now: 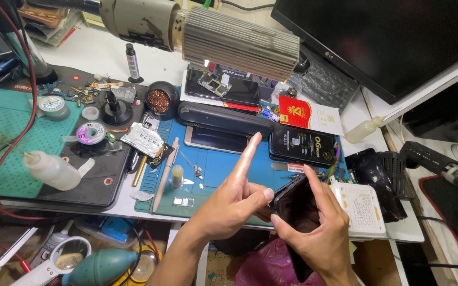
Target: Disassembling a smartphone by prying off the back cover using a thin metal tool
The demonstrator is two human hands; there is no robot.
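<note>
Black glass, glossy: a dark smartphone held on edge over the front lip of the bench, clamped in the right hand. Right fingers wrapped along its far side, thumb low against the near edge; a firm narrow hold. Left hand alongside: thumb tip pressed at the phone's upper corner, middle fingers curled under it, index finger stuck out straight and free, pointing up toward the back of the bench. So the left touches the phone but does not really carry it.

Just beyond the hands, a blue work mat with small screws and metal bits, a second phone with a lit screen and another lying face up under a long dark bar. A white perforated box sits touching-close to the right hand. Farther left: a squeeze bottle on a green mat, solder wick spool, brass-wool tip cleaner. Overhead, a ribbed metal lamp or scope housing; a dark monitor at back right.

Risk, as I judge it: the phone hangs past the table edge with only the right hand gripping. Hard thumb pressure at the corner could slip it loose, or crack the glass; a drop would land among clutter below.
</note>
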